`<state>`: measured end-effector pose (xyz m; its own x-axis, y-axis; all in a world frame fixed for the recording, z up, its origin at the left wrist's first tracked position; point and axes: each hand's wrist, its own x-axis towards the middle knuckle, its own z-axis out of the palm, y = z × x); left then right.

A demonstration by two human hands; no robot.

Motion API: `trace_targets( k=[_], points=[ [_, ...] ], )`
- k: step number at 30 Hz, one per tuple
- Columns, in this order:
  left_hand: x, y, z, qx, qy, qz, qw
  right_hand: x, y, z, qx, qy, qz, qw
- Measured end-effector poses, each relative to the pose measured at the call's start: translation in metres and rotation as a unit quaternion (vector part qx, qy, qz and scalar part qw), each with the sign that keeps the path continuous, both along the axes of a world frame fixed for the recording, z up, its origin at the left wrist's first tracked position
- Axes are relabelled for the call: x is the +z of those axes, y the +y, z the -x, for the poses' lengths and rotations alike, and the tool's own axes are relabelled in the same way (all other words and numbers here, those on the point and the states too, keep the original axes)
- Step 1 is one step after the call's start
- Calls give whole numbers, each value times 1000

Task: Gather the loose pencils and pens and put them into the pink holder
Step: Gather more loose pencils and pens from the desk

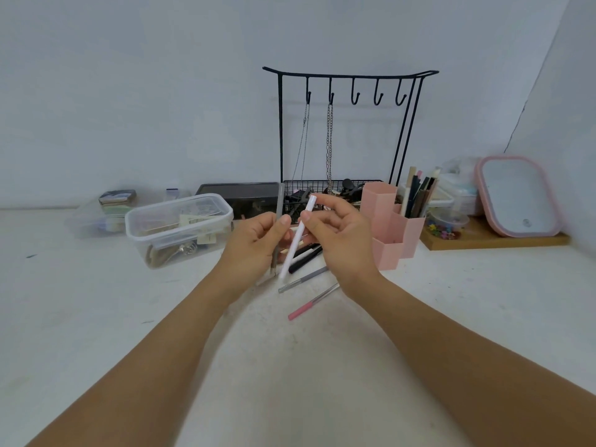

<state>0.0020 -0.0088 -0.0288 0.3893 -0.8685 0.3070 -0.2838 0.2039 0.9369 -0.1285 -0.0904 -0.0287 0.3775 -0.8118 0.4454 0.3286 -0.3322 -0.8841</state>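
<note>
Two hands up: right hand (335,230) pinches a white pen (298,237) tilted, left hand (258,243) grips a grey pen (279,201) upright; pink holder (395,221) just right, loose pens (306,279) on counter (96,301) below.

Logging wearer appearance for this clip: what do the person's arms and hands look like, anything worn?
Both forearms are bare as far as the frame shows, no sleeves visible. The left hand and right hand wear no gloves, and no rings, watch or bracelet show. Fingernails look short and unpainted.

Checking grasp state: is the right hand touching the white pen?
Touching. The head view shows the right hand pinching the white pen near its upper end, thumb on the barrel.
</note>
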Motion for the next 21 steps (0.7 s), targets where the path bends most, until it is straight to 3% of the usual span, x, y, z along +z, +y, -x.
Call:
trace_targets(
  k=[2,6,14,16,21],
  points=[
    [0,2,3,-51,27,-22,998,0,-2,-1,-7,10,11,1000],
    [0,3,6,-70,-8,-60,996,2,-5,-1,-8,25,18,999],
    [-3,-2,2,-62,31,-96,993,19,-22,8,14,166,112,980],
    [-3,-2,2,-60,45,-113,991,24,-26,11,-2,221,167,961],
    [0,-3,3,-30,79,-125,989,35,-27,17,-14,401,283,871]
  ],
)
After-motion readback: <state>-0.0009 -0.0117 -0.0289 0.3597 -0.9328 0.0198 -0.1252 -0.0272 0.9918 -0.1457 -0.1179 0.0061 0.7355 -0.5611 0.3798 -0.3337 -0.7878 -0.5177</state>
